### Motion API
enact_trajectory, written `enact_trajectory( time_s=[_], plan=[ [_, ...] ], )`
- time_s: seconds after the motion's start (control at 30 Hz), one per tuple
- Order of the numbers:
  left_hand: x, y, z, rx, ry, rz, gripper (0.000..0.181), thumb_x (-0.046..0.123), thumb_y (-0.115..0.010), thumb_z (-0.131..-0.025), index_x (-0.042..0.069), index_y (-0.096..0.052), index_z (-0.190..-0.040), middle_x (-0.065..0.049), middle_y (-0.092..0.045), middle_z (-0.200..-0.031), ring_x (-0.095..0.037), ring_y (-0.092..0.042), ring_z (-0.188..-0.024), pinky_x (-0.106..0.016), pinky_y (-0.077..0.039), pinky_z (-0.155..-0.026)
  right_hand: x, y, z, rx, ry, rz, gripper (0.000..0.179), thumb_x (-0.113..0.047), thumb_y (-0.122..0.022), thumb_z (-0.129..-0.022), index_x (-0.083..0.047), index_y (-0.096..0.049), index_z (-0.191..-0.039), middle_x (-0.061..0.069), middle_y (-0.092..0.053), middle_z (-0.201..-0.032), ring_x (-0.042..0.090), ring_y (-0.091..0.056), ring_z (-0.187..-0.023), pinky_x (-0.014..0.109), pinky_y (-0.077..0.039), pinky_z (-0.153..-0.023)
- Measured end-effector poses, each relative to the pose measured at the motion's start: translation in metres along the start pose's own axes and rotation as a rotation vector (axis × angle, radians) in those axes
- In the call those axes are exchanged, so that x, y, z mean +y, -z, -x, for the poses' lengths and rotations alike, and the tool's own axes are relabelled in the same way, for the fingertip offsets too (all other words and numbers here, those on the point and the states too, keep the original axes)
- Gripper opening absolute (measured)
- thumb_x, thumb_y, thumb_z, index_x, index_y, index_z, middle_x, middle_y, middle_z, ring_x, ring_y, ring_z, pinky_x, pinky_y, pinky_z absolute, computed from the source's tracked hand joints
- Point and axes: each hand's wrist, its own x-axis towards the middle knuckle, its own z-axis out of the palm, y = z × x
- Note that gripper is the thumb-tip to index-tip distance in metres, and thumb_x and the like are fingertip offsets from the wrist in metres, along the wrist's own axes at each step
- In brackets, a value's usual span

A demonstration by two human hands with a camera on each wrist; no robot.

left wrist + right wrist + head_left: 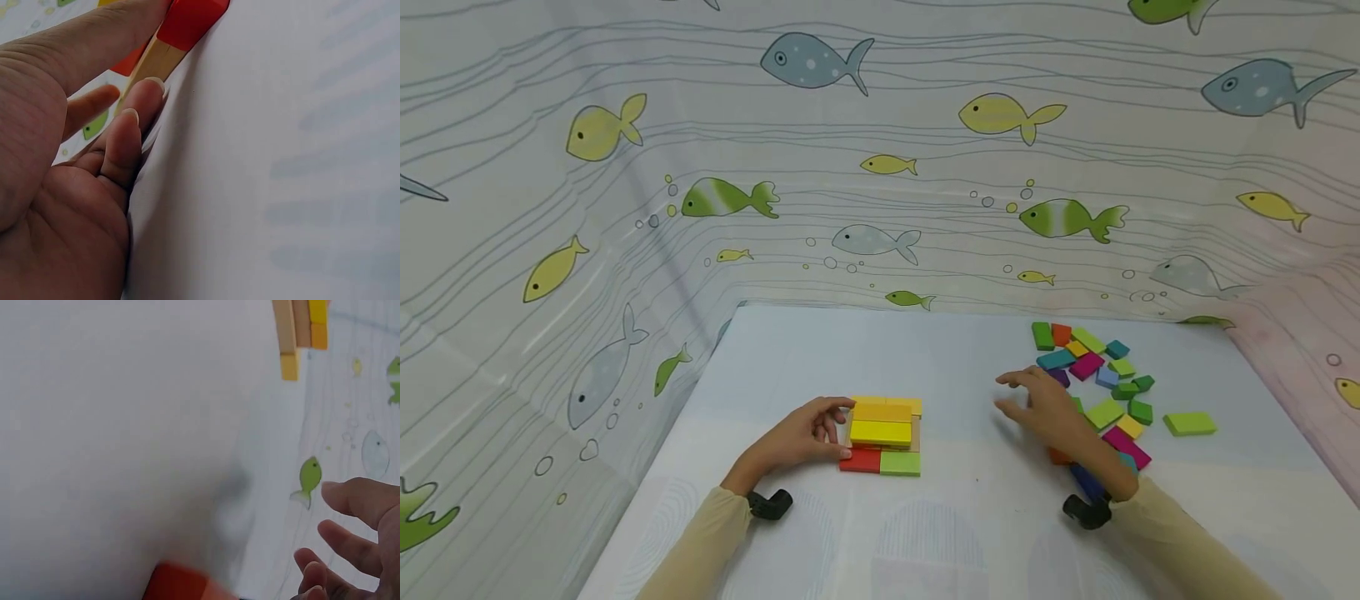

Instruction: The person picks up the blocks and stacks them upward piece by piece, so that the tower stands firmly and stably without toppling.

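Note:
A low stack of wooden blocks stands in mid-table, with a yellow block (881, 433) on top. Its front row is a red block (860, 461) and a light green block (900, 463). My left hand (808, 433) is at the stack's left side, thumb at the red block and index finger at the back left corner. The left wrist view shows the thumb against the red block (190, 22), with the other fingertips near bare wood. My right hand (1051, 410) holds nothing, fingers spread loosely over the table beside the loose blocks.
Loose coloured blocks lie scattered at the right, among them a magenta block (1086, 365) and a teal block (1056, 359). A light green block (1190, 423) lies apart, farther right. A fish-patterned curtain (820, 142) surrounds the white table (970, 533).

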Motion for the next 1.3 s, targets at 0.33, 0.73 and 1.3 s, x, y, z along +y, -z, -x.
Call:
enact_trajectory(
  time_s=[0.33, 0.73, 1.3],
  plan=[
    [0.001, -0.001, 0.000, 0.004, -0.011, 0.020, 0.075, 0.030, -0.090, -0.082, 0.023, -0.053, -0.147, -0.005, -0.056, -0.119, -0.021, -0.058, -0.084, -0.026, -0.048, -0.073, 0.048, 0.035, 0.035, -0.075, -0.102, 0.046, 0.043, -0.032, -0.081, -0.091, -0.009, -0.072, -0.125, 0.010, -0.058, -0.105, 0.021, -0.050, -0.079, 0.028, -0.046, -0.058],
    [-0.001, 0.000, 0.001, 0.006, -0.027, 0.033, 0.073, 0.027, -0.089, -0.083, 0.022, -0.053, -0.146, -0.005, -0.056, -0.119, -0.021, -0.058, -0.084, -0.026, -0.049, -0.074, 0.057, 0.042, 0.058, -0.241, -0.041, 0.051, 0.064, -0.050, -0.087, -0.079, -0.017, -0.070, -0.132, 0.017, -0.060, -0.132, 0.028, -0.059, -0.102, 0.046, -0.057, -0.081],
    [0.000, -0.001, 0.001, 0.005, -0.020, 0.010, 0.075, 0.034, -0.090, -0.082, 0.025, -0.052, -0.146, -0.003, -0.056, -0.120, -0.021, -0.060, -0.087, -0.028, -0.050, -0.078, 0.045, 0.044, 0.047, -0.266, 0.048, 0.062, 0.064, -0.044, -0.088, -0.080, -0.016, -0.067, -0.133, 0.008, -0.057, -0.125, 0.021, -0.057, -0.101, 0.038, -0.057, -0.081]
  ],
)
